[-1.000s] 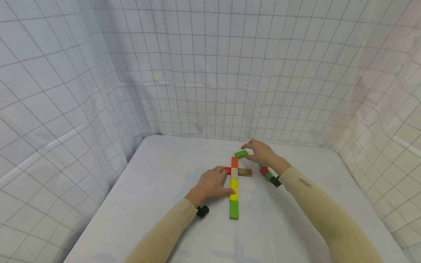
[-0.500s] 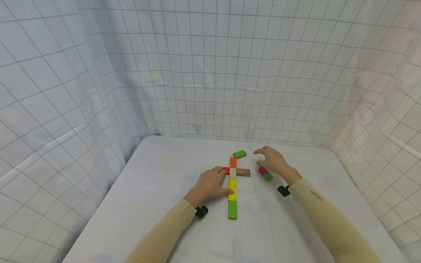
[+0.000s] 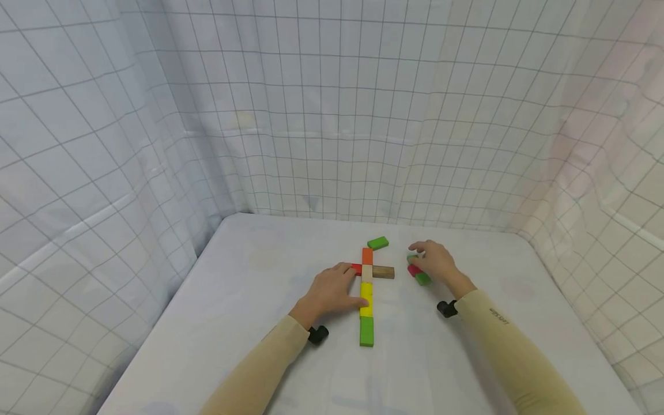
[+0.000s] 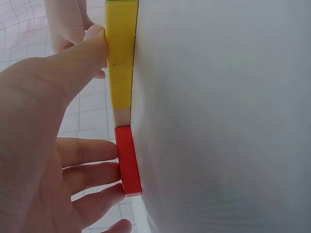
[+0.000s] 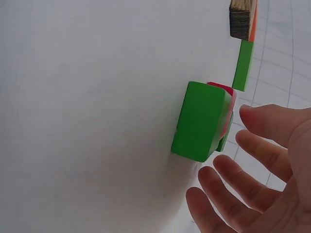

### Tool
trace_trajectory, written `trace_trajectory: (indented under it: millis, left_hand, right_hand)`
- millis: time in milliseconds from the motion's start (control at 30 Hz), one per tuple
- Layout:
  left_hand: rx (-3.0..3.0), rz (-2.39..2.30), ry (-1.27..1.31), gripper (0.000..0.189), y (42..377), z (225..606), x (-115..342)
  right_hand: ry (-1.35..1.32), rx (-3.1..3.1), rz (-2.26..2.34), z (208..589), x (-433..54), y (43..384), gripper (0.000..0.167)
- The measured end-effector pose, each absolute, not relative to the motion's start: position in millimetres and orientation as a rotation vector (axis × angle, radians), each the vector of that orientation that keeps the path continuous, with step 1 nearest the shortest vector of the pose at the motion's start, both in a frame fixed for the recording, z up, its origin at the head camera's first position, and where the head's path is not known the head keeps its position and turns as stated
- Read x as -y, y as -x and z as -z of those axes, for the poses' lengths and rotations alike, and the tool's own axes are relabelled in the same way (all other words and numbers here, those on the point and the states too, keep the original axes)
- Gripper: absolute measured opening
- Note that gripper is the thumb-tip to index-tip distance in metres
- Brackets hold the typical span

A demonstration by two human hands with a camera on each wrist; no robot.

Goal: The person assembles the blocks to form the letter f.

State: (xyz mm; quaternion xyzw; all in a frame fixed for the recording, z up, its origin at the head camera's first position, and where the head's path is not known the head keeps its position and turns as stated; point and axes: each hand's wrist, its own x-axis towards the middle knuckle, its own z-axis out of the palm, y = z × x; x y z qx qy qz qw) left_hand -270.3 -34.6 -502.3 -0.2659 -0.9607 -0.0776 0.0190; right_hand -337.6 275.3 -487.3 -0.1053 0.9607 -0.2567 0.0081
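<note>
My left hand [image 3: 332, 291] touches a cross of flat wooden blocks. In the left wrist view its fingertips rest along the side of a red block [image 4: 128, 160], and its thumb lies against the yellow blocks [image 4: 121, 53]. A pale block [image 3: 367, 273] forms the centre, with an orange block [image 3: 367, 256] beyond it, a brown block [image 3: 384, 272] to the right and a green block [image 3: 366, 331] at the near end. My right hand [image 3: 438, 265] hovers with parted, slightly bent fingers beside a short row: a near green block [image 5: 199, 121], a crimson block [image 3: 413, 270] and another green one.
A loose green block [image 3: 378, 243] lies slantwise just beyond the orange one. A white cloth covers the table [image 3: 249, 346], and a gridded curtain [image 3: 332, 144] hangs behind and on both sides. Black wrist cameras [image 3: 447, 309] stick out beneath the sleeves.
My right hand has come away from the loose green block and moved right and nearer, to the row of green and crimson blocks. My left hand has stayed in place.
</note>
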Motion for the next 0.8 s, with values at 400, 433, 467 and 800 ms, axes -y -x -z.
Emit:
trace_trajectory:
  millis: [400,433,467,800]
  left_hand:
    - [2.977,0.252,0.825,0.089,267.6,499.0,34.0]
    - [2.975,0.253,0.825,0.088,267.7,499.0,34.0]
    - [2.975,0.255,0.824,0.088,267.8,499.0,34.0]
    - [2.970,0.255,0.824,0.090,269.9,503.3,34.6]
  right_hand:
    - [0.166,-3.034,0.837,495.1,-265.8,344.6,0.036]
    - [0.161,-3.035,0.842,495.1,-265.6,344.7,0.036]
    - [0.162,-3.037,0.842,495.0,-265.4,344.6,0.035]
    - [0.167,-3.026,0.863,498.2,-266.8,345.0,0.036]
